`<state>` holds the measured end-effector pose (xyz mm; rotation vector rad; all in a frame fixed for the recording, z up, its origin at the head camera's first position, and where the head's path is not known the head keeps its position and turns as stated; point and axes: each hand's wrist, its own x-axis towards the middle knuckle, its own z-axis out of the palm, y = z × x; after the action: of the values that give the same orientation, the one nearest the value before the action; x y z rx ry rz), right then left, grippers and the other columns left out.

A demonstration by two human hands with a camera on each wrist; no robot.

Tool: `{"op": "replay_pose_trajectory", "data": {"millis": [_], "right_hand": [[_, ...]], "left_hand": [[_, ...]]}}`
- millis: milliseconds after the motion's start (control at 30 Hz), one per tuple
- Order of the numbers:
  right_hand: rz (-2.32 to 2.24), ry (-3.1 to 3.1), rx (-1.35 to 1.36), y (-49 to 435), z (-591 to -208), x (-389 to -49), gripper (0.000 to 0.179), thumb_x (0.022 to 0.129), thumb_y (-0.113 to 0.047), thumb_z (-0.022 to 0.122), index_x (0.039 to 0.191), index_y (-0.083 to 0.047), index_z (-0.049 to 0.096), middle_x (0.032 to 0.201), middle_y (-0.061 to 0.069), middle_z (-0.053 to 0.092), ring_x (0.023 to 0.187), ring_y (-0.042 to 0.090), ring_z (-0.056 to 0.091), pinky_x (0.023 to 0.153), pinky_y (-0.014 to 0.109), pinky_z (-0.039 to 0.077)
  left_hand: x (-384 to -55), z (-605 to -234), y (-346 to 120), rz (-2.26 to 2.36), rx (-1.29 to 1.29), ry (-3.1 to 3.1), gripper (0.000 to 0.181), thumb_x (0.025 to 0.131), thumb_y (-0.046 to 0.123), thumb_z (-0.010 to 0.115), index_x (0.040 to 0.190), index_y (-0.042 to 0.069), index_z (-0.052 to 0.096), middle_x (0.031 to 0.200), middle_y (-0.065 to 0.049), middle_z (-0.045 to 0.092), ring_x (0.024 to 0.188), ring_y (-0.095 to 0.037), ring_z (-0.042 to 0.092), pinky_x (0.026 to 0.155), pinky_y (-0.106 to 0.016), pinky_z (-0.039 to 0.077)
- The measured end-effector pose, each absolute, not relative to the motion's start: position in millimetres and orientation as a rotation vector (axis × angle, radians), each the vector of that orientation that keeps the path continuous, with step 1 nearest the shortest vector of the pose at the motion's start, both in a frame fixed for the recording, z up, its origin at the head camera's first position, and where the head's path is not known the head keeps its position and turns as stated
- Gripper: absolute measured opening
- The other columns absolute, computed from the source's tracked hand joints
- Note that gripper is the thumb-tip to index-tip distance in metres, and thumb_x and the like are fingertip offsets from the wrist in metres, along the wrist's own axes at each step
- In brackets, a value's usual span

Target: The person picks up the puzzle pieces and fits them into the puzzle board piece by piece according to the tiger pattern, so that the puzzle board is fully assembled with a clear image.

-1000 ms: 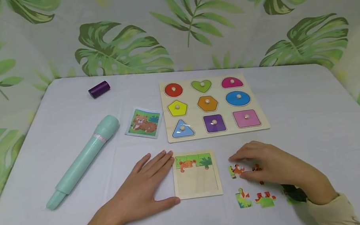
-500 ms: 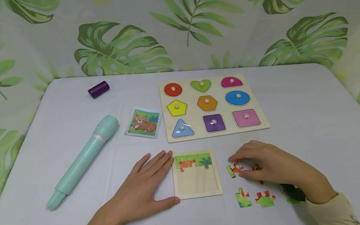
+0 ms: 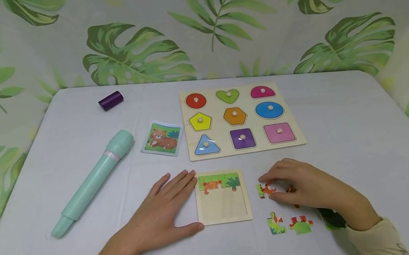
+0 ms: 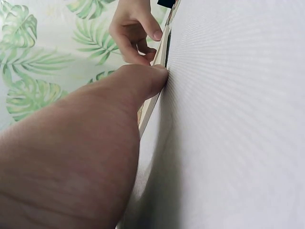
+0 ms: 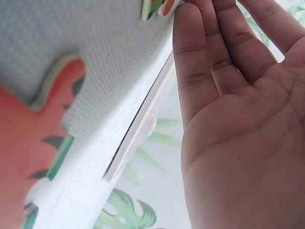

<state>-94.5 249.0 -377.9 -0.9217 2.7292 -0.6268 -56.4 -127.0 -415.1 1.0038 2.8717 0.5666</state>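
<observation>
In the head view, my left hand (image 3: 158, 215) lies with its fingers spread. Its fingertips and thumb touch the left edge of a square wooden puzzle tray (image 3: 226, 223). Puzzle pieces with a green and orange picture fill the tray's upper strip; bare wood shows below. To the right of the tray, my right hand (image 3: 300, 183) pinches an orange and green puzzle piece (image 3: 266, 190) between fingers and thumb, low at the table. Another piece (image 3: 291, 188) is partly hidden under this hand. Two more pieces, one green (image 3: 276, 224) and one orange-green (image 3: 301, 225), lie nearer me.
Behind the tray lies a wooden shape board (image 3: 223, 154) with several knobbed coloured shapes. Left of it is a tiger picture card (image 3: 162, 139). A mint-green tube (image 3: 93, 183) and a purple cylinder (image 3: 111, 101) lie farther left on the white table (image 3: 360, 127).
The pinched puzzle piece has turned slightly and shifted a little to the left and away from me. My left hand and the tray have stayed in place.
</observation>
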Motion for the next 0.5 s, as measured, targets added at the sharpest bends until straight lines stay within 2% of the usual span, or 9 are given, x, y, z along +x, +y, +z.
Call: {"op": "replay_pose_trajectory", "data": {"millis": [167,500], "right_hand": [[-0.612,2.726,-0.907,248.4,-377.5,-93.9,0.039,0.086,-0.028,0.085,0.124,-0.028,0.074,0.116,-0.019,0.066,0.098,0.003,0.055,0.08,0.022,0.056],[-0.591,2.759,-1.005,247.2,-380.7,-94.6,0.034,0.087,-0.023,0.084,0.12,-0.026,0.078,0.109,-0.015,0.068,0.088,0.002,0.054,0.071,0.02,0.054]], "left_hand": [[-56.6,-415.4,-127.0,0.567,1.002,2.869,0.098,0.09,0.067,0.065,0.162,0.01,0.032,0.17,0.0,0.027,0.159,-0.019,0.02,0.13,-0.048,0.012],[-56.7,-414.8,-126.6,0.569,0.994,2.868,0.098,0.09,0.067,0.066,0.162,0.01,0.032,0.17,0.0,0.027,0.159,-0.019,0.02,0.13,-0.047,0.012]]}}
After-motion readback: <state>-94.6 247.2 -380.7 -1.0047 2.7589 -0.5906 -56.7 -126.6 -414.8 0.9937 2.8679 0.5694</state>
